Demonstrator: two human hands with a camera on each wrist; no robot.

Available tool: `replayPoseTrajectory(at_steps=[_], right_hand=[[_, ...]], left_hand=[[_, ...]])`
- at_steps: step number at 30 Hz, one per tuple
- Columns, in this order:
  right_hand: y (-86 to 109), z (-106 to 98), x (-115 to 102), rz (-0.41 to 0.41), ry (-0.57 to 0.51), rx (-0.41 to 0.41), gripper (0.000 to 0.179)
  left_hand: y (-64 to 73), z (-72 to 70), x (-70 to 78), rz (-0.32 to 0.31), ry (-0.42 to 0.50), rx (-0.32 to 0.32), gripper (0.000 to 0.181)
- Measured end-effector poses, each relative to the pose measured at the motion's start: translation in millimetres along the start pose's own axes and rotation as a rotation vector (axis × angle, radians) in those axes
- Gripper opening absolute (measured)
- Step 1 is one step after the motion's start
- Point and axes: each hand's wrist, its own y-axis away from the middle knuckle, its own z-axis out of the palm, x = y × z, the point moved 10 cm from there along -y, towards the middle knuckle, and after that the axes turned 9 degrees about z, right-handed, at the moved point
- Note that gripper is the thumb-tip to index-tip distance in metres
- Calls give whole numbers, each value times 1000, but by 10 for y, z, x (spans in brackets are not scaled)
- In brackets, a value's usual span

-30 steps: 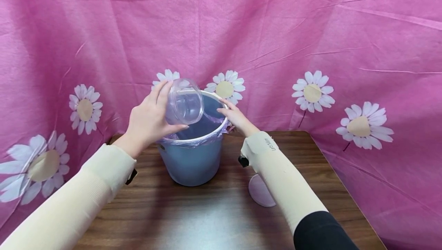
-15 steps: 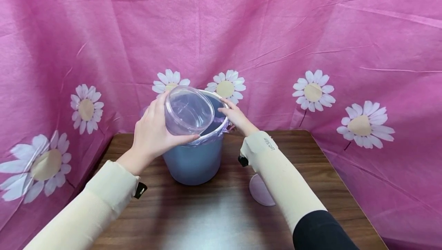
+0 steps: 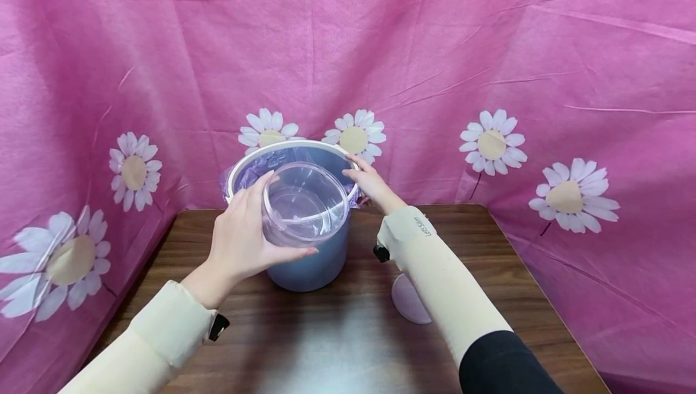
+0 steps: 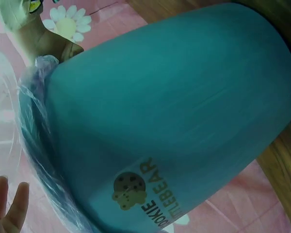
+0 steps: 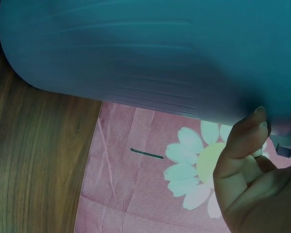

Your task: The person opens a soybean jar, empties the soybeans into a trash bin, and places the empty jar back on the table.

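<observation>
My left hand grips a clear round plastic tub, thumb below and fingers along its left side. The tub is lidless and tilted, its mouth turned toward the head camera, and it overlaps the near rim of a blue trash bin. My right hand holds the bin's right rim, with fingers reaching over it. A thin purple bin liner is folded over the white rim. In the left wrist view the tub shows at the left edge, beside the liner.
A flat round translucent disc, like a lid, lies on the wooden table, partly covered by my right forearm. A pink cloth with printed daisies hangs behind and on both sides. The bin stands near the table's back edge.
My left hand has drawn the tub from over the bin's opening toward me and down, and turned its mouth more toward the head camera. My right hand stays on the rim.
</observation>
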Motion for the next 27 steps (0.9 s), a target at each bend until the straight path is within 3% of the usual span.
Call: replayPoseTrajectory(at_steps=[9, 16, 27], right_hand=[[-13, -7, -3, -6, 9, 13, 57], [-17, -6, -7, -15, -5, 14, 56], [3, 4, -21, -31, -38, 19, 55]], left_hand=[[146, 2, 104, -9, 29, 7, 133], [274, -3, 205, -8, 81, 51, 128], [589, 112, 288, -50, 141, 79, 126]])
